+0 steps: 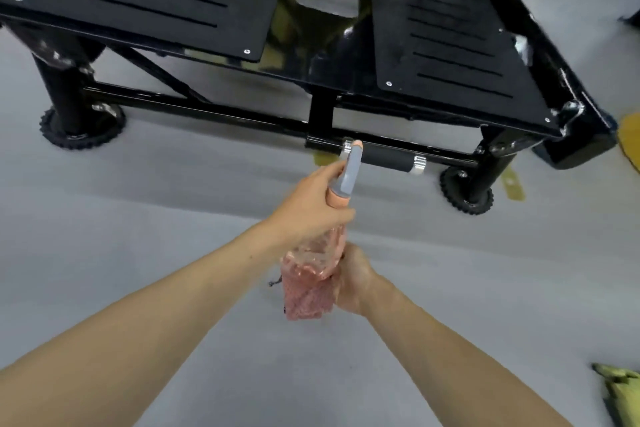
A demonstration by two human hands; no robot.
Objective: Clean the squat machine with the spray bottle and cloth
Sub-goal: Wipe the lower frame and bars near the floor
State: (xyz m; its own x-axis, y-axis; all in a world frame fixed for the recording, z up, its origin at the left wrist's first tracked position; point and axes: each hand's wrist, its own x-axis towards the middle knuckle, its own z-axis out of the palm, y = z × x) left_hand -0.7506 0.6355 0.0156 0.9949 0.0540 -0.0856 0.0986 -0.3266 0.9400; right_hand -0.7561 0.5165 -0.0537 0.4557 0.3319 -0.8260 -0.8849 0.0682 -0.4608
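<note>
Spray bottle (323,250) sits between my hands: left hand (311,204) fingers curled round its neck, right hand (353,281) fingers clamping the pink cloth (304,302) at its base, squat machine (450,45) just beyond.

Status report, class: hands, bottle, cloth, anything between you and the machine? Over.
Left hand grips spray bottle neck. Right hand holds cloth at bottle's base. Nozzle toward squat machine; nothing between.
</note>
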